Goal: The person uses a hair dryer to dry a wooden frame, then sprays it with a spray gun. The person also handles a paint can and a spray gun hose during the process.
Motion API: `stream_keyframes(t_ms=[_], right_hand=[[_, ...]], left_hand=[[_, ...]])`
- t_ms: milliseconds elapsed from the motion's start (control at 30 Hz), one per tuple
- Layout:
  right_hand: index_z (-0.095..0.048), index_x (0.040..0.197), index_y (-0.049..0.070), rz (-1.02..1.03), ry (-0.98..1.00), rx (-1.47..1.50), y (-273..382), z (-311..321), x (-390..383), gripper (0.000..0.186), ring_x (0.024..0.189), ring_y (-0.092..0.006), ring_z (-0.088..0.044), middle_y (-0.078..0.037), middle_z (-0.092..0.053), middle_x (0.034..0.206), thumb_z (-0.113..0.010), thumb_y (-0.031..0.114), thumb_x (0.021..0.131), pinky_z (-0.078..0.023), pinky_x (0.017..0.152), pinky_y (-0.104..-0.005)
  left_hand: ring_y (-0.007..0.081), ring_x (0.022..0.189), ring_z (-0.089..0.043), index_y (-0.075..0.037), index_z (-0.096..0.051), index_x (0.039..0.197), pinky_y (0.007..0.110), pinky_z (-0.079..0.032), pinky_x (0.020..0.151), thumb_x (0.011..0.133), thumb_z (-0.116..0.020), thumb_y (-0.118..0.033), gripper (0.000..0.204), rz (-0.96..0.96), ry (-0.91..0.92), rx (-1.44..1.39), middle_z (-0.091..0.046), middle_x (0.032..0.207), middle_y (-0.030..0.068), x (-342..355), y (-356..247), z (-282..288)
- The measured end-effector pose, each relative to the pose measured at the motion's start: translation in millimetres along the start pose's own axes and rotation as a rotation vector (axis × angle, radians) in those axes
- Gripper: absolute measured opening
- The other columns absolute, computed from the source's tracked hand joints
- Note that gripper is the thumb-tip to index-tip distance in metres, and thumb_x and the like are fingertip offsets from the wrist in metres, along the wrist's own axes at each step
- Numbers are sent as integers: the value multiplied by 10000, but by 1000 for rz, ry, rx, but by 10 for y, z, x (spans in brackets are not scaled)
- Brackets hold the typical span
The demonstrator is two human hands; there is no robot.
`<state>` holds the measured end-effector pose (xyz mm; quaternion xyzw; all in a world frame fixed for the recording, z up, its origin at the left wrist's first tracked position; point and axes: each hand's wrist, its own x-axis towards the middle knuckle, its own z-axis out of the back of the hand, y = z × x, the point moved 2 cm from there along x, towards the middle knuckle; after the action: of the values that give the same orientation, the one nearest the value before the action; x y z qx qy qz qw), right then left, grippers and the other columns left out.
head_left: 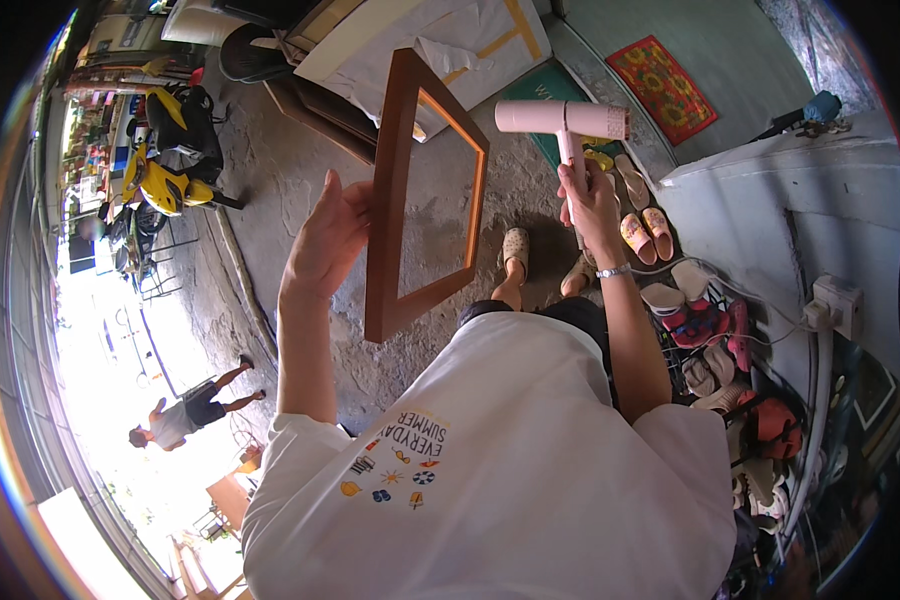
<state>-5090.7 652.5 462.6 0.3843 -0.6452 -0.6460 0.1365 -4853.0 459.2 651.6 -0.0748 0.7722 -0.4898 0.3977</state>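
My left hand [332, 232] grips the side rail of an upright brown wooden frame [388, 200], its fingertips hidden behind the wood. The frame's middle is open, and the floor shows through it. My right hand [595, 212] is wrapped around the handle of a pink hair dryer [535, 117]. The dryer's barrel lies level, one end facing the frame's upper right side with a small gap between them. A pale cord [685, 262] runs from near my right wrist toward the wall. Whether the dryer is running, I cannot tell.
Slippers and clogs [656, 233] line the right, beside a crowded shoe rack [760, 430]. A socket box [838, 305] sits on the right wall. Ahead are a green mat [542, 150] and a large white panel [440, 45]. A yellow scooter [160, 185] and a person [202, 408] are at left.
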Motion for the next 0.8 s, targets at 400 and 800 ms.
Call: stream_keyframes(t_ms=[400, 800], right_hand=[[-555, 1011, 31, -223, 8, -37, -1150, -265, 479, 366, 397, -104, -521, -31, -583, 679, -652, 377, 943, -399, 353, -262], [-538, 1034, -38, -259, 216, -244, -1572, -114, -164, 459, 397, -125, -549, -52, -591, 622, -658, 392, 933, -420, 348, -280]], left_hand=[[186, 1038, -574, 21, -560, 1245, 344, -435, 967, 1007, -329, -617, 719, -3, 3, -118, -629, 1125, 97, -67, -60, 121], [217, 1009, -603, 36, -571, 1200, 360, -469, 936, 1011, -381, -575, 667, -19, -18, -282, -641, 1086, 120, 76, -5, 456]])
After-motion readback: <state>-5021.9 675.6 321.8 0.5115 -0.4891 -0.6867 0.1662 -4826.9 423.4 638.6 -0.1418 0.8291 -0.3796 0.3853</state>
